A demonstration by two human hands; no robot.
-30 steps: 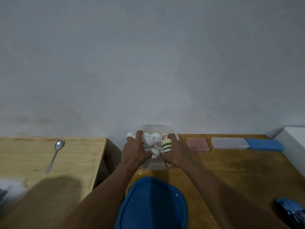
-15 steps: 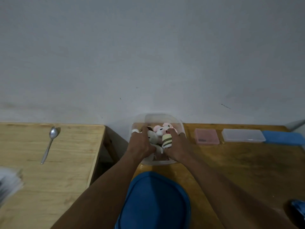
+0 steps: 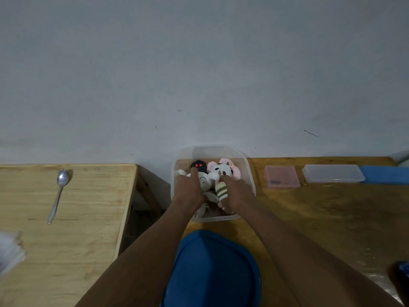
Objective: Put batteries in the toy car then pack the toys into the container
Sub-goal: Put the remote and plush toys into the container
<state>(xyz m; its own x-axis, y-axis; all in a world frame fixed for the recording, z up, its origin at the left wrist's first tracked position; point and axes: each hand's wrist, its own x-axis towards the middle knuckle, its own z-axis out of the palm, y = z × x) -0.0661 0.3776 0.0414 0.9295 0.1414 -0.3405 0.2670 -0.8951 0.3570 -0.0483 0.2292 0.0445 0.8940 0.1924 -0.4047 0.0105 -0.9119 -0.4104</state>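
Note:
A clear plastic container (image 3: 249, 171) stands at the table's back edge by the wall. It holds several small plush toys: a black one with red eyes (image 3: 199, 166), a panda (image 3: 222, 170), a pink one (image 3: 236, 172), a white one (image 3: 205, 180) and a striped one (image 3: 222, 190). Both my hands are inside the container. My left hand (image 3: 189, 192) presses on the white plush, its forefinger reaching the black toy. My right hand (image 3: 238, 194) presses beside the striped toy, its forefinger touching the panda. The blue toy car (image 3: 404, 271) shows partly at the right edge.
The blue lid (image 3: 214, 269) lies in front of the container. A pink box (image 3: 281, 176), a clear box (image 3: 333, 173) and a blue box (image 3: 384, 175) line the back right. A spoon (image 3: 58, 193) lies on the left table, across a gap. Papers (image 3: 10, 251) sit far left.
My hands have gone down into the container with the toys. The black toy and the panda now show behind my fingers. The view has tilted down a little.

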